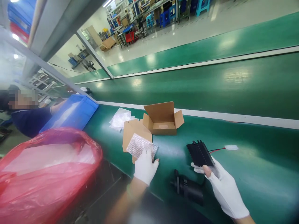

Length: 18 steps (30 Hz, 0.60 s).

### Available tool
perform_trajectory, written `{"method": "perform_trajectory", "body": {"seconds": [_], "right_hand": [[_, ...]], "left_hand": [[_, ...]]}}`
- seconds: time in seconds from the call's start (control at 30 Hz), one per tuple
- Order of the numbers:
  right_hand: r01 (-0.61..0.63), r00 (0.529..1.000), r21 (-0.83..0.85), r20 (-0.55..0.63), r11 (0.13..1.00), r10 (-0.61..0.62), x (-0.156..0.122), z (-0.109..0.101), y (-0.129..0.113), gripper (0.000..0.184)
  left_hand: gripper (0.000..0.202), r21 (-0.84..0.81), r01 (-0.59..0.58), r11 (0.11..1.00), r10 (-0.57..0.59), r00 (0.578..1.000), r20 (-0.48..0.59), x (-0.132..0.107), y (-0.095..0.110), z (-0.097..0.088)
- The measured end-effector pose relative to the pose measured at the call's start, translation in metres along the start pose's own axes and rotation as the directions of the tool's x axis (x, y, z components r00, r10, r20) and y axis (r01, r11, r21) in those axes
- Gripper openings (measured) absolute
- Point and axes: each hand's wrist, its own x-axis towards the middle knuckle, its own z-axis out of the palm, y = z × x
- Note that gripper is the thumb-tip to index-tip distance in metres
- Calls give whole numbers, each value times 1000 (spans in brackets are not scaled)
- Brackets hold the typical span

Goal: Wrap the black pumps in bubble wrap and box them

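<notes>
Both my hands wear white gloves. My left hand point(145, 165) rests on a small bubble-wrap bag point(140, 145) that lies on flat brown cardboard point(133, 130); its fingers curl over the bag's near edge. My right hand point(223, 185) grips the near end of a flat black module point(199, 153) between thumb and fingers. Red and black wires run from the module to a white connector point(231, 147) on the green table point(257, 161). An open brown carton point(162, 119) stands just beyond. A black cylindrical part point(188, 188) lies between my hands.
A stack of bubble-wrap bags point(120, 119) lies left of the carton. A blue bin point(73, 112) and a red plastic bag point(44, 174) are at the left. Another person point(25, 115) sits beyond them. A green conveyor belt point(210, 87) runs behind the table.
</notes>
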Motion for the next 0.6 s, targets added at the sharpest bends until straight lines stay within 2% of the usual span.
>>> {"method": "perform_trajectory", "body": {"seconds": [0.03, 0.1, 0.2, 0.3, 0.43, 0.53, 0.6], "right_hand": [[-9, 1000, 18, 16, 1000, 8, -2, 0, -1, 82], [-7, 999, 37, 38, 999, 6, -7, -1, -3, 81], [27, 997, 21, 69, 999, -29, -18, -5, -6, 76], [93, 992, -23, 91, 995, -90, -32, -9, -9, 66], [227, 971, -193, 114, 955, -208, -45, -19, -9, 48], [340, 938, -412, 89, 845, -334, -49, -29, -3, 39], [409, 886, -545, 47, 731, -461, -50, -36, 3, 36]], "left_hand": [[7, -27, 6, 1000, -7, 1000, -2, -1, -8, 4], [11, -142, -8, 990, 6, 1000, -16, -3, -16, 11], [14, -279, -59, 958, 60, 998, -4, -1, -9, 9], [11, -473, -163, 866, 212, 976, 52, 1, 17, 1], [12, -700, -282, 657, 478, 873, 97, 7, 60, -4], [13, -722, -339, 603, 576, 812, 99, 14, 84, -2], [13, -690, -395, 607, 603, 794, 75, 16, 96, -1]]}}
